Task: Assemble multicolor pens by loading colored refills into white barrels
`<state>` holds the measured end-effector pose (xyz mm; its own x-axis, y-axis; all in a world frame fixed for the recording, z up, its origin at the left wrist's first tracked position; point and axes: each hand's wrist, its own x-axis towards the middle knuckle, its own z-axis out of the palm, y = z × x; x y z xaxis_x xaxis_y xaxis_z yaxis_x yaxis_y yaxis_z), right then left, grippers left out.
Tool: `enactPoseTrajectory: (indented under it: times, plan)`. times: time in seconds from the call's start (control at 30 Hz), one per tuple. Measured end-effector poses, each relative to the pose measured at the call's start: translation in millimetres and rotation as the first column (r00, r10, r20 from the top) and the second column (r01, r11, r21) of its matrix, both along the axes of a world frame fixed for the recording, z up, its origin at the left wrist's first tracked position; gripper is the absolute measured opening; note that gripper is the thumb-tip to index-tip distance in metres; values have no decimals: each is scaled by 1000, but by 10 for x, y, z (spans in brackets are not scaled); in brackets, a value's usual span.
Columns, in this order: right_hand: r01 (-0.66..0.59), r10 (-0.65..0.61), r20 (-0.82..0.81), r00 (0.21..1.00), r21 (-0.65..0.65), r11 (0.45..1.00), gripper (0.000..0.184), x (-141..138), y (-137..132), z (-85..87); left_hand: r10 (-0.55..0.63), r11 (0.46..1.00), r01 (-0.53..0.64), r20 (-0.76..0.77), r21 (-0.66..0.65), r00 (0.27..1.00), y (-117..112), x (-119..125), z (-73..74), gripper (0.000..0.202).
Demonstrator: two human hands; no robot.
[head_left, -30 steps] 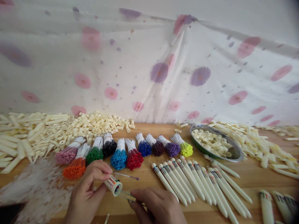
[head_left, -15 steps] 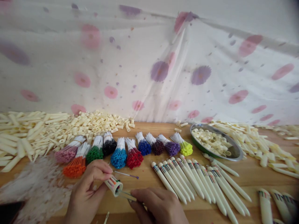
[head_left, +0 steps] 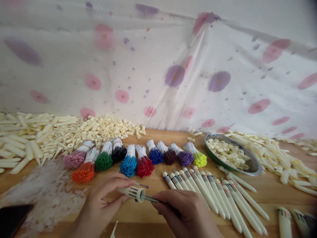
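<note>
My left hand (head_left: 109, 195) pinches a short cream slotted pen part (head_left: 133, 192) between thumb and fingers, its round open end facing right. Dark and coloured slides show in the slots. My right hand (head_left: 183, 211) is closed around metal tweezers (head_left: 150, 198), whose tips reach into that open end. A thin refill with a purple tip (head_left: 145, 186) shows just behind the pen part; I cannot tell whether it is held or lies on the table. Beyond the hands stand refill bundles with coloured ends, among them a light blue bundle (head_left: 128, 165) and a red bundle (head_left: 145, 165).
Multicolour pens (head_left: 210, 188) lie in a row at right. Behind them sits a metal bowl (head_left: 255, 168) of slotted parts. Cream barrels (head_left: 15, 148) are heaped at left, above clear plastic bits (head_left: 49, 195) and a dark flat object (head_left: 15, 216). A patterned sheet (head_left: 153, 66) hangs behind.
The view has shifted slightly. Both hands have moved right with the pen part and tweezers. The pen part has turned from tilting downward to nearly level, and the tweezers remain at its open end.
</note>
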<state>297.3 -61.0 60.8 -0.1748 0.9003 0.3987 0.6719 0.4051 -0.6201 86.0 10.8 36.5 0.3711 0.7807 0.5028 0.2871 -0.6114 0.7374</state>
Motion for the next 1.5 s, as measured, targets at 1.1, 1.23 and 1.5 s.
enactPoseTrajectory:
  times: [1.1,1.23,1.5]
  plan:
    - [-81,82,181,980,-10,997,26,165,-27,202,-162,936,164,33,-310,986,-104,67,112,42]
    - [1,23,117,993,-201,980,25,167,-30,193,-149,937,153,36,-315,988,-95,70,89,39]
    - [7,13,71,997,-267,964,18,166,-32,203,-147,934,151,35,-323,988,-99,64,56,33]
